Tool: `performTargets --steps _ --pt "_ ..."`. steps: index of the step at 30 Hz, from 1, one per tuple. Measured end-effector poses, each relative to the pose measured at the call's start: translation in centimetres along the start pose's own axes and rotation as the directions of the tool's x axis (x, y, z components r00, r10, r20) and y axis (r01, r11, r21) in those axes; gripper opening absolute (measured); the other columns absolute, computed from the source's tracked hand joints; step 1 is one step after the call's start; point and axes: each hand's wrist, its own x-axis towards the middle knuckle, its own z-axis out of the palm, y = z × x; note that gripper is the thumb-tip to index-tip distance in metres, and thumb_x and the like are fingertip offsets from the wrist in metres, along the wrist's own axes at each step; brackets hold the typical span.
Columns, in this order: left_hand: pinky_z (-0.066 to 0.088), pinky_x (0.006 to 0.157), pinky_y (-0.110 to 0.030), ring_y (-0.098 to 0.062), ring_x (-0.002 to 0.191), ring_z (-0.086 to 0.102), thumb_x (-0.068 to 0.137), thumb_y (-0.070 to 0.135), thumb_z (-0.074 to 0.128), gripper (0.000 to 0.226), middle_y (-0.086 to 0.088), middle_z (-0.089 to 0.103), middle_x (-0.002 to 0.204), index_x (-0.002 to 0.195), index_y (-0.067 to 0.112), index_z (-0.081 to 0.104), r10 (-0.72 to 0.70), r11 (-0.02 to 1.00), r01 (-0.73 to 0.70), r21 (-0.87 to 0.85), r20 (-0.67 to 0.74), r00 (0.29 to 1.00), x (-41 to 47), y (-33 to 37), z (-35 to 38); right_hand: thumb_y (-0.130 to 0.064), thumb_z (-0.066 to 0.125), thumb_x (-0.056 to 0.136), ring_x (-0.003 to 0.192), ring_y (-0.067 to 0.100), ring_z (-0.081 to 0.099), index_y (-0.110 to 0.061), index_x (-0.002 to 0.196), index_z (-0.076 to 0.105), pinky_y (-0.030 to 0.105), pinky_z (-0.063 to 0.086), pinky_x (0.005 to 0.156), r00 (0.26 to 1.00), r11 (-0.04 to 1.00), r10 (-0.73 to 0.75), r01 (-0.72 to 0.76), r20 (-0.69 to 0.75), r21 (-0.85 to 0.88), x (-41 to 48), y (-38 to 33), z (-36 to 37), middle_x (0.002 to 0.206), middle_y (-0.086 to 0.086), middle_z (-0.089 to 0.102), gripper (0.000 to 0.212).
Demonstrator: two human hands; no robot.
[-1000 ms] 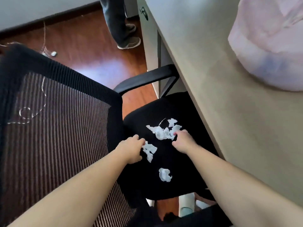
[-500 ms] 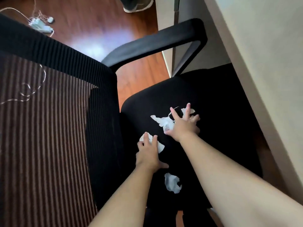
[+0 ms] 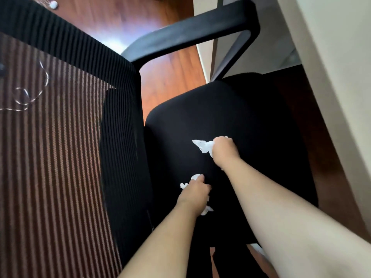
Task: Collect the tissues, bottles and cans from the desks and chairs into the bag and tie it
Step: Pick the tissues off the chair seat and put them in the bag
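Note:
Torn white tissue scraps lie on the black seat (image 3: pixel 251 121) of an office chair. My right hand (image 3: pixel 223 150) is closed on a bunch of tissue (image 3: pixel 203 146) that sticks out to its left. My left hand (image 3: pixel 193 192) is closed on a smaller tissue scrap (image 3: pixel 188 182), which shows above its knuckles. One more tissue scrap (image 3: pixel 206 210) peeks out from under my left wrist. The bag is out of view.
The chair's mesh backrest (image 3: pixel 60 137) fills the left side and its black armrest (image 3: pixel 192 31) arches over the far side. A pale desk (image 3: pixel 341 67) edge runs down the right. Wooden floor (image 3: pixel 170 77) shows behind, with a white cable (image 3: pixel 30 95) seen through the mesh.
Both hands have closed from spread fingers into fists around tissue scraps. The view has moved closer to the seat, and the lowest scrap is now mostly hidden by my left wrist.

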Motion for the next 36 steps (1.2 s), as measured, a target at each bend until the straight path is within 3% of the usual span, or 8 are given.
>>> performTargets --steps 5,14,16,20,25,29,33,36 --pt "0.053 0.075 -0.039 -0.034 0.079 0.061 0.074 -0.007 0.039 0.021 -0.009 0.051 0.067 0.068 0.008 0.052 -0.128 0.989 0.125 -0.077 -0.042 0.991 -3.3 0.8 -6.3 0.005 0.044 0.082 0.069 0.029 0.052 -0.007 0.070 0.047 0.028 0.042 0.056 0.996 0.992 0.068 -0.074 0.062 0.102 -3.3 -1.4 -4.5 0.074 0.008 0.051 0.017" --pt "0.035 0.058 -0.037 -0.023 0.063 0.040 0.078 -0.007 0.041 0.038 -0.001 0.038 0.058 0.051 0.018 0.032 0.105 0.994 -0.104 0.032 -0.523 0.846 -14.1 5.4 -22.3 -0.006 0.040 0.091 0.102 0.034 0.060 -0.001 0.086 0.058 0.030 0.039 0.070 0.952 0.975 -0.176 0.204 -0.249 0.090 -15.1 -8.1 -24.4 0.097 0.015 0.061 0.020" --pt "0.036 0.061 -0.032 -0.023 0.067 0.046 0.079 -0.007 0.041 0.041 -0.005 0.047 0.067 0.050 0.021 0.036 0.160 0.974 -0.227 -0.013 -0.670 0.725 -17.2 8.5 -26.2 -0.008 0.038 0.094 0.105 0.036 0.059 0.003 0.103 0.062 0.035 0.043 0.078 0.877 0.961 -0.213 0.268 -0.430 0.071 -19.9 -8.3 -30.9 0.110 0.021 0.063 0.028" --pt "0.043 0.075 -0.033 -0.018 0.073 0.051 0.086 -0.003 0.048 0.023 -0.023 0.056 0.096 0.070 0.005 0.062 0.299 0.897 -0.438 0.053 -0.804 0.514 -23.1 19.4 -32.6 -0.008 0.040 0.091 0.096 0.040 0.060 -0.003 0.079 0.060 0.036 0.039 0.073 0.584 0.942 -0.127 0.325 -0.802 0.088 -28.0 -4.2 -42.1 0.099 0.027 0.066 0.024" --pt "0.043 0.074 -0.028 -0.031 0.085 0.058 0.084 0.000 0.045 0.023 -0.014 0.057 0.097 0.085 0.003 0.068 0.399 0.761 -0.644 0.082 -0.841 0.365 -25.5 33.3 -34.8 -0.008 0.043 0.091 0.098 0.039 0.061 0.003 0.089 0.066 0.033 0.042 0.076 0.352 0.887 0.119 0.382 -0.928 0.258 -31.7 3.8 -49.8 0.101 0.027 0.067 0.026" --pt "0.040 0.082 -0.027 -0.032 0.096 0.056 0.086 0.004 0.049 0.023 -0.016 0.059 0.105 0.097 0.006 0.068 0.503 0.691 -0.713 0.120 -0.788 0.355 -24.8 41.6 -32.6 -0.010 0.040 0.092 0.100 0.041 0.058 0.000 0.093 0.063 0.035 0.042 0.078 0.460 0.943 0.118 0.227 -0.880 0.245 -29.5 10.0 -49.5 0.104 0.027 0.065 0.025" --pt "0.043 0.076 -0.028 -0.027 0.098 0.054 0.090 0.012 0.052 0.027 -0.011 0.054 0.120 0.116 0.016 0.057 0.520 0.735 -0.677 0.043 -0.676 0.523 -21.2 44.1 -31.5 -0.024 0.049 0.092 0.123 0.035 0.046 -0.009 0.137 0.037 0.036 0.043 0.096 0.805 0.966 0.125 0.034 -0.580 0.255 -26.3 13.5 -47.4 0.140 0.017 0.038 0.049" --pt "0.057 0.078 -0.039 -0.026 0.106 0.054 0.090 0.030 0.059 0.041 -0.003 0.046 0.133 0.130 0.028 0.049 0.541 0.772 -0.630 0.085 -0.608 0.581 -20.2 43.8 -31.9 -0.036 0.056 0.089 0.133 0.028 0.041 -0.028 0.151 0.013 0.035 0.040 0.105 0.851 0.979 0.069 0.042 -0.520 0.198 -26.1 14.9 -47.0 0.159 0.002 0.013 0.076"
